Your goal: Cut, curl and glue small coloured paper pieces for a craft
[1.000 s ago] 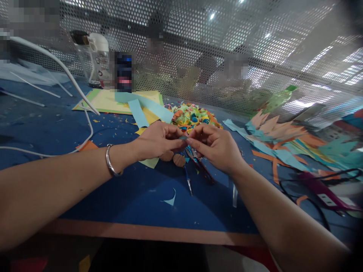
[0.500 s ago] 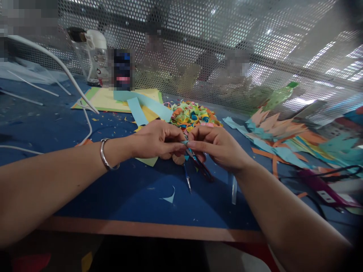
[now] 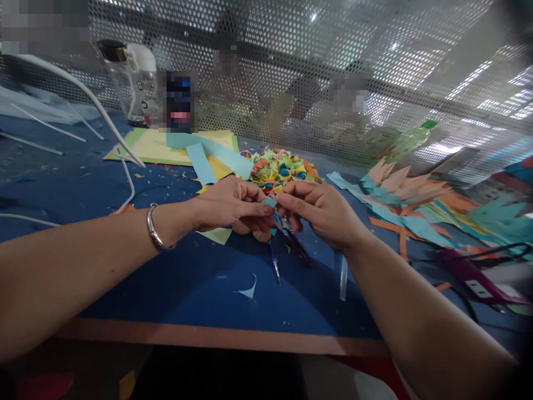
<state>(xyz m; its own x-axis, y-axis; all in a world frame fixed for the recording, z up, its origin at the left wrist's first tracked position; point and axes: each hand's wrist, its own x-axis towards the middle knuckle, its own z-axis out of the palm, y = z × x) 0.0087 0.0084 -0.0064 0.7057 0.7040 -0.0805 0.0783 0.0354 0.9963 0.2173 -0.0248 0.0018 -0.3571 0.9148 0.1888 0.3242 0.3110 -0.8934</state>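
Between thumb and fingers, my left hand (image 3: 237, 206) pinches a small light blue paper piece (image 3: 270, 203). My right hand (image 3: 318, 211) is closed at the paper's right edge, thumb and index finger pressed close together on it. Under the hands lie a pair of scissors (image 3: 300, 249), with its blades partly covered by my fingers, and a blue pen-like tool (image 3: 275, 264) with a pale tip. Round tan pieces (image 3: 261, 233) show below my left fingers. A curved pale paper scrap (image 3: 249, 290) lies nearer the table's front edge.
Behind the hands is a heap of small coloured paper pieces (image 3: 287, 166). Paper sheets (image 3: 150, 145) and blue strips (image 3: 202, 164) lie back left, near bottles (image 3: 144, 83) and a white cable (image 3: 89, 91). Cut paper (image 3: 410, 186) and a purple power strip (image 3: 470, 278) are right.
My fingertips have parted slightly, and more of the light blue paper shows between them. The right thumb has lifted a little; both arms stay nearly in place.
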